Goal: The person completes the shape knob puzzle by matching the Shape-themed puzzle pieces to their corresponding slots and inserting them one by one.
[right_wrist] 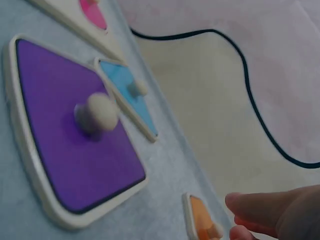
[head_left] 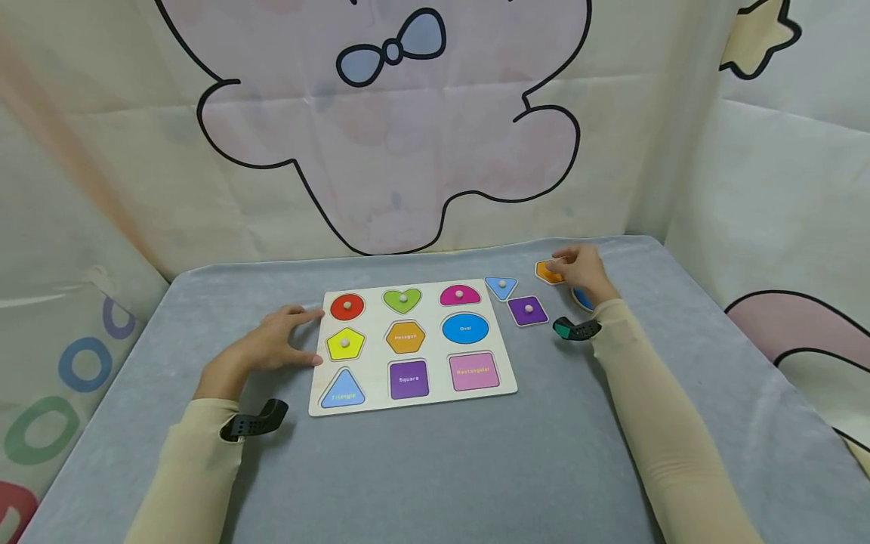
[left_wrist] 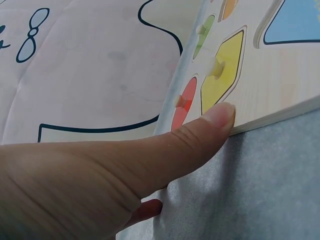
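My left hand (head_left: 268, 344) rests at the left edge of a wooden shape-puzzle board (head_left: 372, 321), thumb and fingers spread apart along it. In the left wrist view the thumb (left_wrist: 200, 132) touches the board's corner near the yellow pentagon piece (left_wrist: 225, 70). My right hand (head_left: 586, 273) is over the table's far right, fingertips beside the orange hexagon piece (head_left: 545, 273). In the right wrist view this piece's knob (right_wrist: 215, 231) shows just clear of the fingertips. A blue piece (head_left: 580, 299) is partly hidden beneath the right hand.
A purple square piece (head_left: 527, 310) and a blue triangle piece (head_left: 501, 288) lie right of the board. Red circle (head_left: 347, 306), green heart (head_left: 402, 301) and pink half-round (head_left: 460, 295) pieces sit in their recesses. A printed curtain (head_left: 408, 151) stands behind the table.
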Motion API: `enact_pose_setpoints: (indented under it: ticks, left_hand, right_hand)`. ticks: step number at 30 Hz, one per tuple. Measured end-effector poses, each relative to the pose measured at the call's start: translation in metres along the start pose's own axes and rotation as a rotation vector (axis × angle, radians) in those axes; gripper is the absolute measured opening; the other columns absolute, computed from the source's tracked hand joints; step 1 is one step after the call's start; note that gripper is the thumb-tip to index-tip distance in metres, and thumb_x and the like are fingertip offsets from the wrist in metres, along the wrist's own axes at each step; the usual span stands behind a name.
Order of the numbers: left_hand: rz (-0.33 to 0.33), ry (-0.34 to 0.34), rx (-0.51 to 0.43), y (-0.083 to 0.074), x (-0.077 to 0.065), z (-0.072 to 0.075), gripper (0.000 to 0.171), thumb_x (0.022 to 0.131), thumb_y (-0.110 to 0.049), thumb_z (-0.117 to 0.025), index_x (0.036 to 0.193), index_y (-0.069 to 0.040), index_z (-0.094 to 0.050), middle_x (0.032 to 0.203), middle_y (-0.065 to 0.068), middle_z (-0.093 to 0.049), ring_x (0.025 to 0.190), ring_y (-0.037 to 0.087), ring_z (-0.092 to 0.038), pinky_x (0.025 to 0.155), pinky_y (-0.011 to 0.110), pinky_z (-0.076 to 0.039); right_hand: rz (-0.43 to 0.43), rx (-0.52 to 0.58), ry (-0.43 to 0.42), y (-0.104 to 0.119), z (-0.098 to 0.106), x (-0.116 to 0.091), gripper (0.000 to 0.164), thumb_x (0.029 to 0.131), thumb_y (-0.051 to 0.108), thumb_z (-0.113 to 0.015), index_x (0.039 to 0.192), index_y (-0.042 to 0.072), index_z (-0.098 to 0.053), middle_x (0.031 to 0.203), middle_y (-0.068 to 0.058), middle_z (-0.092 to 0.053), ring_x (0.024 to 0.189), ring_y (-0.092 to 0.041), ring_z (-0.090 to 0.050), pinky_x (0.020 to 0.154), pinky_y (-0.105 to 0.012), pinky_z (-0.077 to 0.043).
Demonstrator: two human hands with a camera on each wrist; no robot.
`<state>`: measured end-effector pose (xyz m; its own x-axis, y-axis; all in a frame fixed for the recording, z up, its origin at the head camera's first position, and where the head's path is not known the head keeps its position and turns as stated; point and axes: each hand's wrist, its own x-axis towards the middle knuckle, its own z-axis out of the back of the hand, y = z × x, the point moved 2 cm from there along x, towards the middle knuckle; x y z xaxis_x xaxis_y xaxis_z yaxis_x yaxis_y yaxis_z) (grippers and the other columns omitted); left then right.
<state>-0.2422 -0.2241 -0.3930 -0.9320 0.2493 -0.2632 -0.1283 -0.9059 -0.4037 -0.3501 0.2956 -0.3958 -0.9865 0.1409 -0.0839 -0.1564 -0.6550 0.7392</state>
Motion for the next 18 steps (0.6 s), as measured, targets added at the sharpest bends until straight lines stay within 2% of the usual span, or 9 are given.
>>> enact_pose_setpoints:
  ticks: [5,12,18]
  left_hand:
    - [-0.006,-0.004,0.004,0.0006,0.0008,-0.0001,0.094,0.079,-0.040,-0.086,0.155,-0.012,-0.040,0.156,0.033,-0.030,0.139,0.055,-0.030,0.106,0.075,-0.037]
    - [-0.011,-0.002,0.003,-0.0007,0.0009,0.0005,0.094,0.079,-0.040,-0.086,0.155,-0.012,-0.040,0.156,0.032,-0.030,0.138,0.054,-0.030,0.107,0.075,-0.036]
    - [-0.022,0.003,-0.003,0.0000,0.0005,0.0003,0.091,0.080,-0.039,-0.085,0.155,-0.012,-0.041,0.156,0.032,-0.031,0.139,0.054,-0.030,0.107,0.075,-0.035]
  right_hand:
    - [-0.011,-0.056,0.003,-0.0069,-0.0023,0.0018,0.035,0.096,0.014,-0.066,0.123,-0.009,-0.065,0.114,-0.024,-0.063,0.101,-0.029,-0.054,0.072,-0.021,-0.045]
    - [0.009,-0.110,-0.024,-0.0106,-0.0056,0.0014,0.032,0.099,0.014,-0.063,0.121,-0.010,-0.066,0.120,-0.030,-0.065,0.106,-0.035,-0.055,0.095,-0.042,-0.049]
    - [0.046,-0.151,-0.050,-0.0082,-0.0064,-0.0009,0.028,0.098,0.014,-0.064,0.114,-0.009,-0.069,0.111,-0.027,-0.067,0.098,-0.034,-0.057,0.089,-0.042,-0.049]
